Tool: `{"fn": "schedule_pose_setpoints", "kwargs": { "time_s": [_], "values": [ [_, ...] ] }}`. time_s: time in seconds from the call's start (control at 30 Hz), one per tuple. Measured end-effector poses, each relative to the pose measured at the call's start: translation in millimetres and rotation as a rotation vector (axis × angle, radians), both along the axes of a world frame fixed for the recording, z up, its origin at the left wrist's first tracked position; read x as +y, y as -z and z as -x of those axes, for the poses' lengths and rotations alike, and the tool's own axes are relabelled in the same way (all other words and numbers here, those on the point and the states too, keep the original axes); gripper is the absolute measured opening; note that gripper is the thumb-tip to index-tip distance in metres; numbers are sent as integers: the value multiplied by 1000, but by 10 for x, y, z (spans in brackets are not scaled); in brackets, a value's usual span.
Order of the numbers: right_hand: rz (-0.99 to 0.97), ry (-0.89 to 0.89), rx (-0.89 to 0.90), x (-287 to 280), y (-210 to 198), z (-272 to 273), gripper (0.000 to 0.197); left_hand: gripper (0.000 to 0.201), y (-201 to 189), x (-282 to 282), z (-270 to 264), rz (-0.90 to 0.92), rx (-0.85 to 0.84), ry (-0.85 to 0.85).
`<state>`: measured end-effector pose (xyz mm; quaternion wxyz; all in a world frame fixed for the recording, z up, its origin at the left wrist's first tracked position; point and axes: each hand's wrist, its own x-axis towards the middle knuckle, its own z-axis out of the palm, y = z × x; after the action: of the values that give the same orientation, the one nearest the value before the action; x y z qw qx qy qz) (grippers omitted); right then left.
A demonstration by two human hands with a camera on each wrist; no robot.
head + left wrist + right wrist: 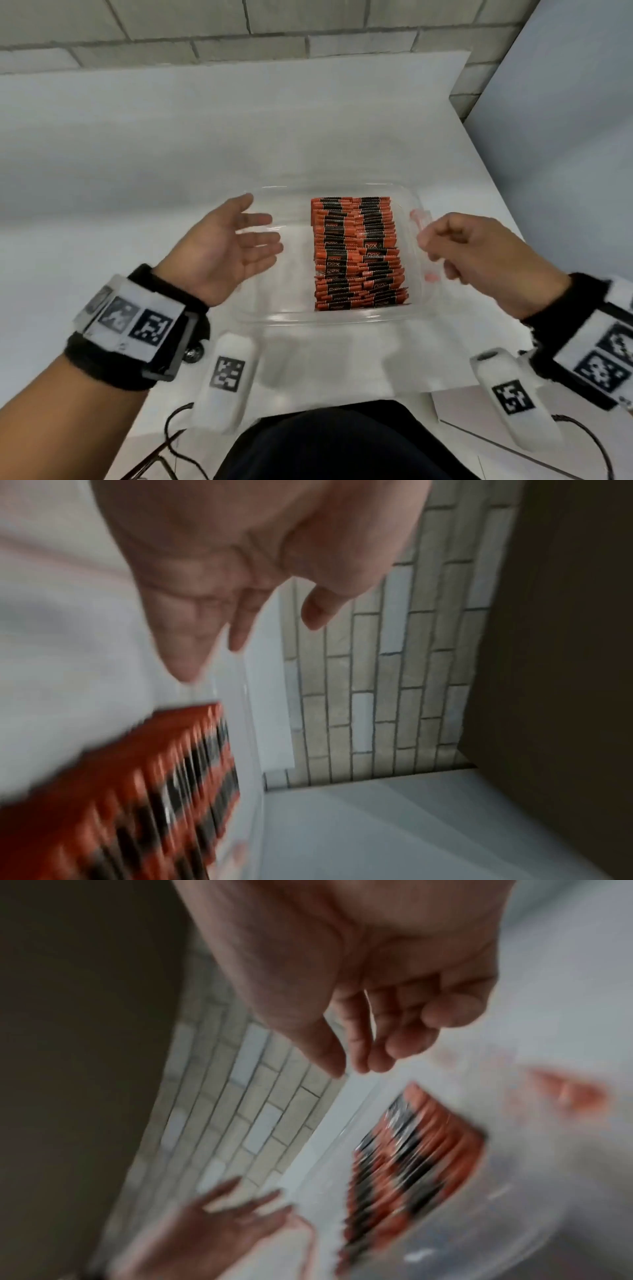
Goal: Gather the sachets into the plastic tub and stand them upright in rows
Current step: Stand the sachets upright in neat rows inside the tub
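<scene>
While sachets (358, 255) stood packed in the tub (270, 318), left hand (229, 248) was held spread, right hand (479, 250) loosely curled, empty; a nudged tub wall might topple rows.

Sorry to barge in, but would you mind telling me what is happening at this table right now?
A person is packing orange-and-black sachets into a clear plastic tub on a white table. The sachets stand packed in rows in the tub's right half; its left half shows none. The left hand is open, palm up, over the tub's left edge. The right hand, fingers loosely curled, is at the right rim; neither visibly holds a sachet.
</scene>
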<state>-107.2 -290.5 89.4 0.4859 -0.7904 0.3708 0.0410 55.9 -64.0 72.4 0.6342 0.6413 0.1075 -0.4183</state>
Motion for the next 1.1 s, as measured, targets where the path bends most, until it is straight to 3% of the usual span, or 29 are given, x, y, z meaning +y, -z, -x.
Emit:
{"fn": "schedule_pose_setpoints", "kwargs": {
  "time_s": [0.07,0.1,0.17,0.27,0.33,0.4,0.67,0.8,0.97,1.1],
  "values": [
    [269,-48,54,-46,34,136,13,23,-93,227,-26,-76,-218,-59],
    [292,-19,98,-57,61,199,19,17,-95,354,-33,-179,-358,-64],
    [147,83,218,-55,137,298,25,11,-32,598,-23,-386,-533,-44],
    [-212,149,316,-30,278,377,18,6,122,791,100,-467,-398,51],
    [-386,170,244,-22,333,382,17,4,188,781,193,-371,-257,92],
    [-471,205,140,-27,370,334,14,11,233,732,211,-285,-233,71],
    [-575,331,-151,10,442,-148,10,21,406,555,-49,-133,-323,-173],
    [-585,430,-325,-9,539,-458,24,16,529,450,-259,-98,-376,-255],
    [-568,480,-436,-90,644,-953,18,18,616,253,-610,-32,-394,-419],
    [-614,498,-529,-154,655,-1378,25,12,613,108,-970,-24,-420,-457]
  ]
}}
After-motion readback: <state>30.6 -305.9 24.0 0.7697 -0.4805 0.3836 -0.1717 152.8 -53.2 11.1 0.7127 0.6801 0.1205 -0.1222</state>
